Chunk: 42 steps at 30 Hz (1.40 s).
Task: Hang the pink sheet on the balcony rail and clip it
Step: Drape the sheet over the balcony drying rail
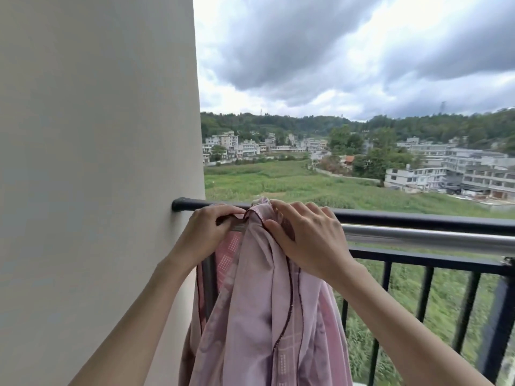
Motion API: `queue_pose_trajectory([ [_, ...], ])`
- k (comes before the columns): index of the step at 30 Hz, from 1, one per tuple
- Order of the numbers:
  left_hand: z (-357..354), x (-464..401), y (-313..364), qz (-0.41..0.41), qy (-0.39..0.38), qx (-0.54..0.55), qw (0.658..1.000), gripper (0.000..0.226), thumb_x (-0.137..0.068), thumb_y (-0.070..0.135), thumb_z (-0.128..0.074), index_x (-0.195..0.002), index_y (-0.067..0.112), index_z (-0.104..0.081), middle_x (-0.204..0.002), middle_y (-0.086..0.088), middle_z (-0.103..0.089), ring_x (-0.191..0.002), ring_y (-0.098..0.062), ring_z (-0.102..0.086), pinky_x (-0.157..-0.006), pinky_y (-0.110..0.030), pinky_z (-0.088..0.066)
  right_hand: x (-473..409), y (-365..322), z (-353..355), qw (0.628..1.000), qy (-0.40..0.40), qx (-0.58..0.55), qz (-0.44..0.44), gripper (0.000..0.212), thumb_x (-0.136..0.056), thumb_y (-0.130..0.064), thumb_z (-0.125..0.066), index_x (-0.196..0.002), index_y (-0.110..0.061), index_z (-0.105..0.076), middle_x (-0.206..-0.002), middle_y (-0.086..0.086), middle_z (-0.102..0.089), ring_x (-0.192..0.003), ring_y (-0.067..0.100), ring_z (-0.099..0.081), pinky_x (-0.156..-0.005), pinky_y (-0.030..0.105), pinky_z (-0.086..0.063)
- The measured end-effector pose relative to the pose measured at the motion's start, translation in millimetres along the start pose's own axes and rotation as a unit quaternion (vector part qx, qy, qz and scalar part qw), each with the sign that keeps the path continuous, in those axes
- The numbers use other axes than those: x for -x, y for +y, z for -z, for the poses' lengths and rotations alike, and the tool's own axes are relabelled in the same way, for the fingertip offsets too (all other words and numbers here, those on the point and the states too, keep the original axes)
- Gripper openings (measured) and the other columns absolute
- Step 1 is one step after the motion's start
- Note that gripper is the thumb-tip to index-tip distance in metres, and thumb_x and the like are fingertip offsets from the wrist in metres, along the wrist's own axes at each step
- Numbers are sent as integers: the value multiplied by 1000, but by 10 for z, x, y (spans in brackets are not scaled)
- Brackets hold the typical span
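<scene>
No writing or brand can be read anywhere in your view. On the far left stands a plain pale wall (97, 162), and the dark balcony rail (418, 220) is fixed into it and runs off to the right, with a shiny steel bar (418, 239) just below and nearer to you, and dark upright bars beneath.

Your left hand (207, 232) sits near the wall end of the rail, fingers curled down, pinching the top edge of the pink sheet (267, 316) against what looks like a thin grey piece; whether that piece is a clip you cannot tell from here.

The sheet is bunched over the rail, just right of the wall, and hangs down on your near side in long folds. It is a dusty pink with a paler lilac cast in the middle, edged with a dark maroon piping that snakes down the folds. Panels of small white dots in square blocks show on the left fold and again low down. A small hump of cloth rises above the rail between your hands.

Your right hand (306, 235) is just right of that hump, fingers bent over the rail and thumb pressed into the cloth, gripping the gathered sheet at the top.

Beyond the rail lie green fields, pale low buildings, wooded hills and a heavy grey cloudy sky.
</scene>
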<state>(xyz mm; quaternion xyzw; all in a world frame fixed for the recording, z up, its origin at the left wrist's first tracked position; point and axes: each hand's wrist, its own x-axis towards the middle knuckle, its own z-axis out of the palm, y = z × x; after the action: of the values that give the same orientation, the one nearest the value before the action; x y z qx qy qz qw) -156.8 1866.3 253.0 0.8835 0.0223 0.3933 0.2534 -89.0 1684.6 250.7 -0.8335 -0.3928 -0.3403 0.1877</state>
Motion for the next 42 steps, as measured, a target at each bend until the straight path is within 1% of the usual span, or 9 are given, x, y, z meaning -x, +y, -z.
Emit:
queue_pose_trajectory([
  [8,-92,-269,224,-27,81,-67,994,23,-86,7,-59,-98,21,-73,-84,3,-55,-83,-14,-51,-76,-21,-39,99,320,43,997,-10,75,-6,78,-83,-73,-8,-110,-21,-61,-98,0,-68,-90,23,-62,-80,37,-46],
  [13,-222,-352,444,-44,60,-116,990,23,-88,11,-57,-105,19,-71,-93,-2,-66,-77,-13,-55,-63,-9,-31,201,581,165,998,8,60,-21,74,-88,-65,-3,-104,-22,-61,-92,-1,-68,-85,23,-62,-77,36,-44],
  [18,-367,-518,641,-66,147,-42,986,21,-85,3,-60,-98,13,-73,-94,-5,-73,-71,-9,-57,-57,-2,-38,317,891,291,997,34,60,-44,61,-91,-58,-14,-100,-22,-63,-92,-2,-69,-85,21,-62,-76,33,-39],
  [21,-548,-628,805,-69,96,61,991,24,-85,1,-58,-104,10,-71,-103,0,-69,-81,-10,-64,-66,0,-44,370,1003,364,995,43,52,-68,59,-87,-55,-14,-103,-24,-61,-99,-3,-68,-92,17,-60,-80,30,-31],
  [26,-796,-590,748,-66,-161,69,982,36,-91,1,-46,-120,16,-61,-110,5,-65,-98,-13,-65,-76,-15,-50,413,1065,357,992,56,31,-109,57,-81,-53,-13,-104,-29,-59,-106,-9,-65,-96,10,-55,-80,23,-21],
  [28,-744,-522,687,-45,-112,88,989,37,-93,4,-42,-121,20,-59,-112,5,-65,-95,-17,-66,-67,-14,-49,418,1061,310,989,74,32,-120,55,-81,-54,-15,-101,-28,-60,-102,-9,-66,-95,11,-56,-81,23,-21],
  [31,-645,-371,757,-76,-57,130,987,31,-95,33,-43,-125,29,-53,-124,14,-53,-110,-2,-52,-86,-13,-40,438,1028,235,985,106,33,-129,51,-88,-52,-20,-99,-25,-63,-99,-7,-67,-93,16,-58,-85,26,-23],
  [36,-854,-136,961,-179,-169,119,962,44,-84,64,-32,-123,50,-46,-133,23,-43,-126,7,-36,-106,-22,-33,607,1009,161,972,186,-85,-119,34,-91,-39,-43,-111,-22,-65,-117,-6,-63,-113,10,-50,-102,25,-30],
  [42,-1091,9,928,-170,-43,132,976,25,-82,56,-44,-101,43,-54,-112,21,-55,-111,-2,-50,-100,-42,-39,913,911,394,907,250,-243,-234,15,-82,-19,-67,-81,-31,-58,-87,-13,-58,-81,9,-58,-74,9,-43],
])
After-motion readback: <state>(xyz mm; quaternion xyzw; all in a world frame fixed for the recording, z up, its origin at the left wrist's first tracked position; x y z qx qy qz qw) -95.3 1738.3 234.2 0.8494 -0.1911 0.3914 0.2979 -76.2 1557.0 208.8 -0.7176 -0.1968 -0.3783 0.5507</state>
